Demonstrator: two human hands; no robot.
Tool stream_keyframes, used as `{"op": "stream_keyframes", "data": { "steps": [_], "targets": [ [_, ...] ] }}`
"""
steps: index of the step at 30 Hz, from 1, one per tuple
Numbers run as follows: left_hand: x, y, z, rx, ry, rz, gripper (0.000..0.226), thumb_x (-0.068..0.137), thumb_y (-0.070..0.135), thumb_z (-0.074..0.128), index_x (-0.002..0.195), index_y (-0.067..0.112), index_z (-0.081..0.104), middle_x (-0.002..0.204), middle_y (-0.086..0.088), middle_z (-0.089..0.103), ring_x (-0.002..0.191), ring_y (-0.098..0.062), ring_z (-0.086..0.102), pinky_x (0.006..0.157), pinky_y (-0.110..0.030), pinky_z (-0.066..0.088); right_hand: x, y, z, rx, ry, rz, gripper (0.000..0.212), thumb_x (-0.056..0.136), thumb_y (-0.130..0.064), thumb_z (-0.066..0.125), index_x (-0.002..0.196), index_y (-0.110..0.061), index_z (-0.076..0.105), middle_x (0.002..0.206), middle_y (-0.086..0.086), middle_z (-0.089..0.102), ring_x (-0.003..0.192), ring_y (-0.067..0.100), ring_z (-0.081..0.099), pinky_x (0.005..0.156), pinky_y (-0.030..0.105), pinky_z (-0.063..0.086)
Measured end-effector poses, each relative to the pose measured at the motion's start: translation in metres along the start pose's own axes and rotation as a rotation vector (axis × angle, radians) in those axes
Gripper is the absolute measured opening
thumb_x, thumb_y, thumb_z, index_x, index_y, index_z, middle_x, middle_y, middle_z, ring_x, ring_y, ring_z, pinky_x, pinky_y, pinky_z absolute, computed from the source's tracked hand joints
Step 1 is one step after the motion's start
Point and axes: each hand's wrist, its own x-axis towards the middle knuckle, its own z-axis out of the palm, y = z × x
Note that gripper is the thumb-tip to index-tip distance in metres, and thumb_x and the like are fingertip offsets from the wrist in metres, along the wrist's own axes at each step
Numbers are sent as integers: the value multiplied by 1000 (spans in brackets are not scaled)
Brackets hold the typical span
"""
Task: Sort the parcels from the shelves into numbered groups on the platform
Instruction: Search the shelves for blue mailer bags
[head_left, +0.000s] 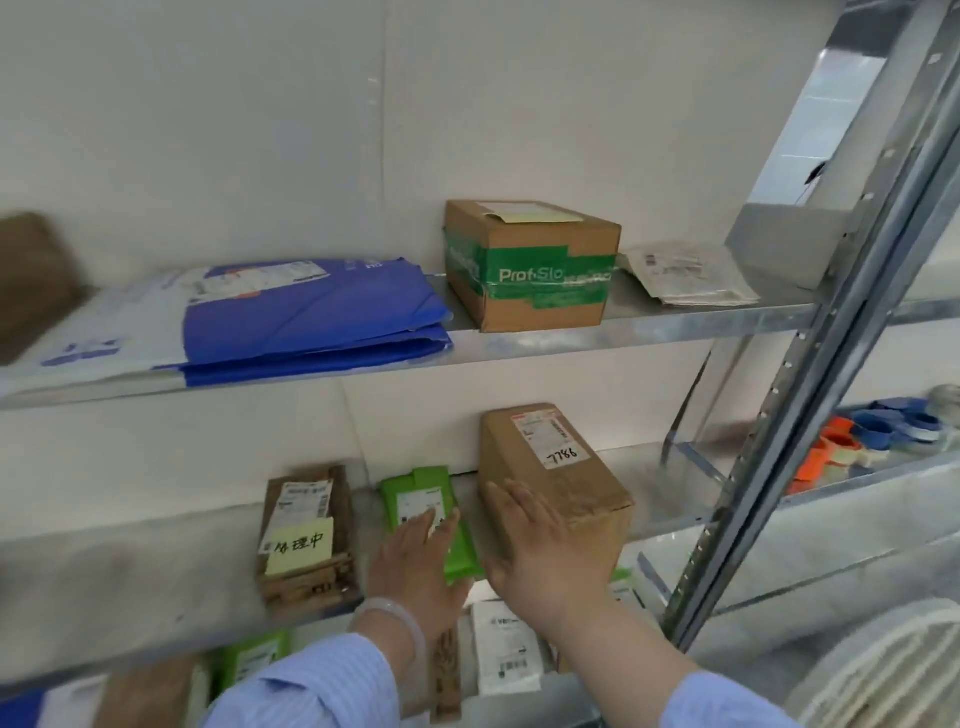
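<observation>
Two flat, wide hands hold nothing at the shelf's front edge, left hand on the green parcel, right hand against the box: better grip one fully before lifting.

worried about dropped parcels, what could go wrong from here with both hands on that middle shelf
The left hand lies flat on the green parcel without gripping; dragged forward, it could slide off the shelf edge. The right hand rests flat against the brown box; pulled one-handed, it might tip.
</observation>
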Motion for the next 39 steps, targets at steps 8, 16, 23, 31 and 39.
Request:
{"op": "stream_keyframes", "data": {
  "steps": [8, 16, 23, 31, 39],
  "targets": [
    [32, -43, 35, -217, -100, -140, 70, 95, 44, 45, 152, 34, 5, 161, 4, 6, 147, -24, 10, 120, -39, 14, 48, 2, 76, 185, -350, 149, 59, 98, -26, 43, 152, -20, 19, 156, -1, 24, 145, 17, 22, 117, 29, 18],
    [88, -64, 75, -453, -137, -344, 65, 97, 38, 43, 153, 31, 10, 159, -1, 14, 145, -27, 18, 119, -42, 20, 102, 8, 143, 312, -408, 308, 42, 96, -31, 48, 137, -30, 40, 130, -4, 50, 111, 15, 55, 92, 30, 46],
    [126, -79, 114, -710, -168, -567, 61, 83, 35, 46, 143, 35, 34, 133, -4, 55, 116, -27, 57, 101, -43, 46, 126, 33, 203, 439, -441, 528, 43, 84, -40, 54, 126, -32, 51, 121, 0, 64, 108, 23, 61, 92, 41, 52],
    [118, -66, 101, -806, -106, -743, 78, 91, 23, 57, 151, 36, 9, 124, -8, 57, 102, -27, 62, 89, -40, 54, 122, 35, 184, 661, -509, 733, 38, 89, -25, 61, 125, -13, 58, 113, 5, 68, 98, 24, 66, 88, 40, 54],
    [83, -46, 83, -993, 47, -617, 76, 84, 17, 67, 148, 37, 29, 133, -5, 53, 107, -17, 58, 90, -24, 44, 99, 27, 136, 751, -444, 703, 35, 87, -19, 57, 121, -26, 49, 99, 0, 64, 87, 19, 62, 81, 34, 53]
  ]
}}
